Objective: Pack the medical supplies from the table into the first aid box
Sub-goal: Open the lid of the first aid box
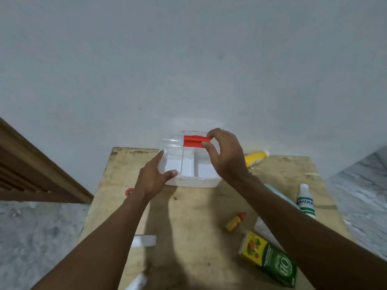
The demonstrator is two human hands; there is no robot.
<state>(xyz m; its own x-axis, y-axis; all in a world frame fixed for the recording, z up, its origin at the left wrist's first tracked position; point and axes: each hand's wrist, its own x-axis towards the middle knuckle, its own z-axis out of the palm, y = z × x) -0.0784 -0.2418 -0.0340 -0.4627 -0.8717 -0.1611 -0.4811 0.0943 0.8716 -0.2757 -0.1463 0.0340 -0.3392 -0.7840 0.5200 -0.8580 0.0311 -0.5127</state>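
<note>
The white first aid box (194, 182) stands at the far edge of the wooden table (188, 216), against the wall. Its clear lid (172, 143) is raised. My right hand (226, 160) pinches the red latch (193, 141) on that lid. My left hand (154, 177) grips the box's near-left corner, thumb on the front rim. The white divided tray inside looks bare. Supplies lie on the table: a yellow bottle (255, 158), a small yellow bottle with a red cap (235, 221), a white bottle with green stripes (305, 200), and a green and yellow carton (270, 259).
A white packet (145, 240) lies near my left forearm, another white item (137, 282) at the bottom edge. A red round thing (129, 191) peeks from the table's left edge. A light blue pack (278, 193) and a white box (263, 229) sit behind my right arm. Grey floor lies on both sides.
</note>
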